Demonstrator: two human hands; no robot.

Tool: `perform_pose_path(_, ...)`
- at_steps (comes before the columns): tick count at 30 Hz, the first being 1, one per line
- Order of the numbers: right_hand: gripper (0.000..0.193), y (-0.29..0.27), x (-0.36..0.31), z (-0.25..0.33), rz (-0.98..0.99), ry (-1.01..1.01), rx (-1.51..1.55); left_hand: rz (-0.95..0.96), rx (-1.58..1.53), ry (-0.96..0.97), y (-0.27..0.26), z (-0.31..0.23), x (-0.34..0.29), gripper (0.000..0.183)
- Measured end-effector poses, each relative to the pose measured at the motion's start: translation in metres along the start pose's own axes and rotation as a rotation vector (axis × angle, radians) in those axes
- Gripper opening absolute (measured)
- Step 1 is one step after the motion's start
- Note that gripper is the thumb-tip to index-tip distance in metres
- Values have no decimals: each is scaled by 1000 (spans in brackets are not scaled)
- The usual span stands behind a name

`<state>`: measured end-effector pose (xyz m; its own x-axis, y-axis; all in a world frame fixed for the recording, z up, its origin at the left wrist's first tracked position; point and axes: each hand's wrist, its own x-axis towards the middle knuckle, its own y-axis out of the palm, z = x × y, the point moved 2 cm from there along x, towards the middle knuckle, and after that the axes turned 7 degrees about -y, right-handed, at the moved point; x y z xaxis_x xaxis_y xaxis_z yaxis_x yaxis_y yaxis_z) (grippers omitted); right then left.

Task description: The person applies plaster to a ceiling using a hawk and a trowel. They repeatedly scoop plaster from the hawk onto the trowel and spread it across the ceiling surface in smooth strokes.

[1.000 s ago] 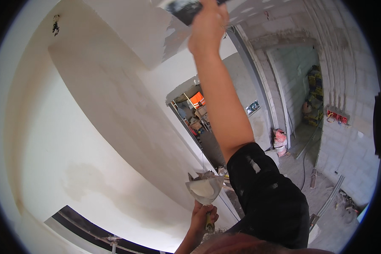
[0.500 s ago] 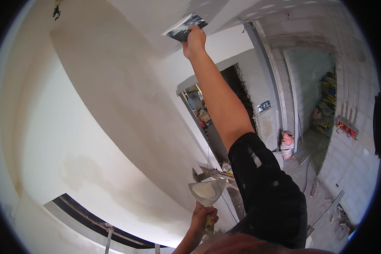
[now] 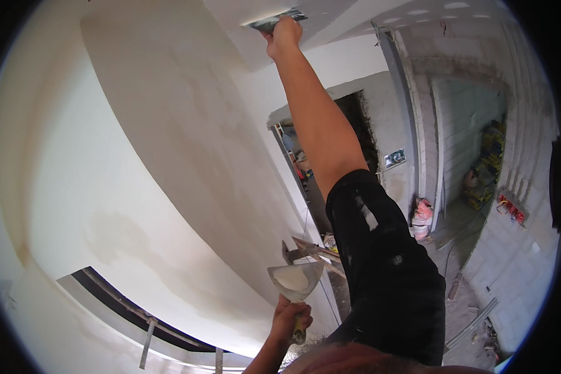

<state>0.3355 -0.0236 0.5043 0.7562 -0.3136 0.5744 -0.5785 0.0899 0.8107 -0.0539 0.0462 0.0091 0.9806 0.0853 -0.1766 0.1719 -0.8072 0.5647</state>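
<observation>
My right arm, in a black sleeve marked with white smears, stretches up to the ceiling [image 3: 349,19]. There my right hand [image 3: 285,34] grips a flat, dark-faced finishing trowel [image 3: 269,23], its blade lying close against the surface; whether the whole edge touches is hard to see. Lower down, my left hand [image 3: 291,318] is closed round the handle of a wide putty knife [image 3: 293,274]. The metal blade points upward and carries a lump of pale putty [image 3: 298,282]. Beside both tools curves a large plastered surface [image 3: 168,124] with damp-looking patches.
Behind the putty knife stands a wooden trestle or board [image 3: 318,252]. A doorway [image 3: 318,206] opens beyond my arm. Farther right are a pink-and-white sack [image 3: 422,215], stacked bags [image 3: 483,168], a red wall box with wires [image 3: 511,209] and pipes on the floor [image 3: 474,324].
My right hand has moved the trowel slightly upward, and its blade now lies flatter to the ceiling. The left hand still holds the putty knife, a little farther left in view.
</observation>
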Motion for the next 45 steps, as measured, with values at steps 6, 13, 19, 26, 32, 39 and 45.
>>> perform_pose_path(6,28,27,-8,27,27,27,-190,5,-25,-4,4,-3,-1,56)
perform_pose_path(13,19,52,-68,82,122,-26,-89,77,-89,-66,-7,0,5,55)
perform_pose_path(19,27,0,-74,83,197,-81,-53,84,-67,-78,-8,-1,11,55)
perform_pose_path(26,35,-16,-40,26,15,61,-164,76,-85,-67,-3,-4,12,53)
perform_pose_path(32,34,-2,-20,9,0,42,-150,69,-95,-37,-4,-2,14,54)
perform_pose_path(39,30,18,-1,10,11,79,-259,73,-96,-38,-4,-3,12,55)
perform_pose_path(45,20,29,17,31,58,24,-236,81,-87,-65,1,-7,11,57)
